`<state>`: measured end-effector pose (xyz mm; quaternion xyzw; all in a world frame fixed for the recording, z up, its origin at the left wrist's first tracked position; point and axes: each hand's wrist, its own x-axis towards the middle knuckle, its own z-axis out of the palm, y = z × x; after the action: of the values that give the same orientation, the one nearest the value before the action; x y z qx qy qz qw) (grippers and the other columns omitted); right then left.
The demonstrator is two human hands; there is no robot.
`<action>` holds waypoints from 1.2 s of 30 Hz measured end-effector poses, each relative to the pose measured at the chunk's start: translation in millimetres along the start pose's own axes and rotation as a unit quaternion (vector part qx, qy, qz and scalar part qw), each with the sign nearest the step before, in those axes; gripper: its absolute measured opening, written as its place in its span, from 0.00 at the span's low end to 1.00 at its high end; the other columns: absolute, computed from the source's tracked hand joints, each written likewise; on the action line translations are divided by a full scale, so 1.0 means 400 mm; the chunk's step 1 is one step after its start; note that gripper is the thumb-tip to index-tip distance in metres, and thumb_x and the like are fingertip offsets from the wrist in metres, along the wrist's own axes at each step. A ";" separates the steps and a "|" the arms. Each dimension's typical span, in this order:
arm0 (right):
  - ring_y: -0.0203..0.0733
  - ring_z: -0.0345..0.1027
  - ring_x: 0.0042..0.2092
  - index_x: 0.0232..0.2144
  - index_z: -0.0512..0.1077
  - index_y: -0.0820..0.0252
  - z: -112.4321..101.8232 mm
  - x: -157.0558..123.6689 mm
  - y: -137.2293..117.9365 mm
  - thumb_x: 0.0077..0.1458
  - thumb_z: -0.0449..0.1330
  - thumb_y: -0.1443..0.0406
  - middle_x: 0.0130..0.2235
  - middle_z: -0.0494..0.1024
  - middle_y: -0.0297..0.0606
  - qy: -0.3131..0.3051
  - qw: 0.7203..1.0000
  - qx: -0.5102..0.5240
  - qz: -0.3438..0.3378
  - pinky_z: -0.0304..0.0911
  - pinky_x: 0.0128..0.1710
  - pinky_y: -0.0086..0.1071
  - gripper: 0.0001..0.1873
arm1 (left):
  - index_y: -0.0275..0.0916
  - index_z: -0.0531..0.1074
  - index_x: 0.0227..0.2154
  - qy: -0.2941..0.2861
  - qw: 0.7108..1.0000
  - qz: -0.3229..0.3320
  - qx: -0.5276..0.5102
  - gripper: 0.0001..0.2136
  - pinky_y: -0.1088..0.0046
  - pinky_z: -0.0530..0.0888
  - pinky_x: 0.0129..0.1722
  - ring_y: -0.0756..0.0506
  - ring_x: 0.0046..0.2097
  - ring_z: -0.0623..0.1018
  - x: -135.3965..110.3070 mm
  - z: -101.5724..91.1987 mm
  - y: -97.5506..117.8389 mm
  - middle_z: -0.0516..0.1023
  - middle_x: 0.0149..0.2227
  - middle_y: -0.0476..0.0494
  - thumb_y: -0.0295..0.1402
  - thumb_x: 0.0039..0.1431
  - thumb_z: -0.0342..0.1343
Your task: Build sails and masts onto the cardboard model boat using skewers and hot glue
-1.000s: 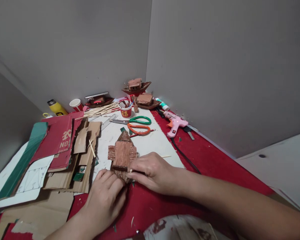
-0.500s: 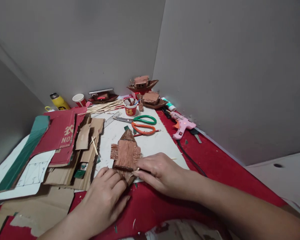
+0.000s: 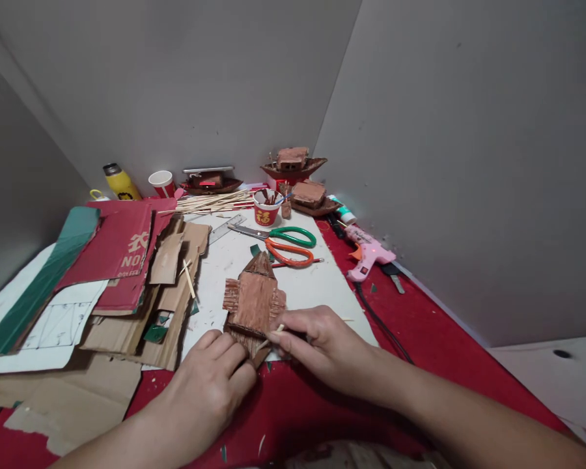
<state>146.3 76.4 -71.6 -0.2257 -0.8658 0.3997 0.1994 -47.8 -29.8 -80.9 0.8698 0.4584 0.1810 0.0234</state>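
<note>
A brown model boat (image 3: 257, 296) with a reddish-brown roof lies on the white sheet, its pointed far end turned away from me. My left hand (image 3: 215, 378) is closed on the boat's near left end, fingers curled and their tips partly hidden. Between thumb and forefinger, my right hand (image 3: 322, 342) pinches a short thin wooden stick (image 3: 280, 328). The stick slants over the boat's near deck, at the edge of the roof; whether it touches the deck I cannot tell.
Scissors (image 3: 293, 246) and a steel ruler (image 3: 227, 228) lie behind the boat. Stacked cardboard (image 3: 170, 306) fills the left side. A pink glue gun (image 3: 368, 253) and its cord lie right. Wooden sticks (image 3: 215, 202), a paper cup (image 3: 267, 213) and more model boats (image 3: 293, 168) stand farther back.
My left thumb, spread out before, is now tucked in toward the boat. The stick in my right hand shows more and slants over the near deck. The whole view has shifted slightly.
</note>
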 end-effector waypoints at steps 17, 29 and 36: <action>0.35 0.65 0.26 0.29 0.69 0.61 0.028 -0.015 -0.006 0.66 0.48 0.67 0.26 0.75 0.36 0.027 0.975 -0.148 -0.163 0.56 0.28 0.29 0.14 | 0.36 0.68 0.30 0.017 1.000 0.018 0.008 0.08 0.64 0.62 0.35 0.45 0.34 0.67 0.006 -0.001 0.000 0.72 0.32 0.44 0.21 0.62 0.46; 0.31 0.60 0.23 0.26 0.69 0.61 -0.021 -0.008 -0.020 0.64 0.52 0.64 0.21 0.70 0.32 0.125 0.989 -0.035 -0.077 0.56 0.25 0.25 0.14 | 0.37 0.69 0.31 0.004 0.999 0.000 0.032 0.08 0.64 0.63 0.36 0.44 0.34 0.67 0.002 -0.004 -0.009 0.72 0.31 0.44 0.21 0.61 0.48; 0.30 0.59 0.22 0.23 0.69 0.62 -0.025 -0.007 -0.024 0.63 0.54 0.63 0.19 0.69 0.30 0.131 0.990 0.007 -0.048 0.54 0.23 0.24 0.16 | 0.37 0.71 0.38 0.016 0.998 -0.060 -0.009 0.07 0.59 0.67 0.43 0.42 0.38 0.70 0.009 -0.047 -0.015 0.75 0.35 0.42 0.24 0.57 0.53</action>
<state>151.6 75.4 -58.6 -0.2327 -0.8396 0.3623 0.3313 -56.8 -25.7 -63.6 0.8373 0.5087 0.1976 0.0346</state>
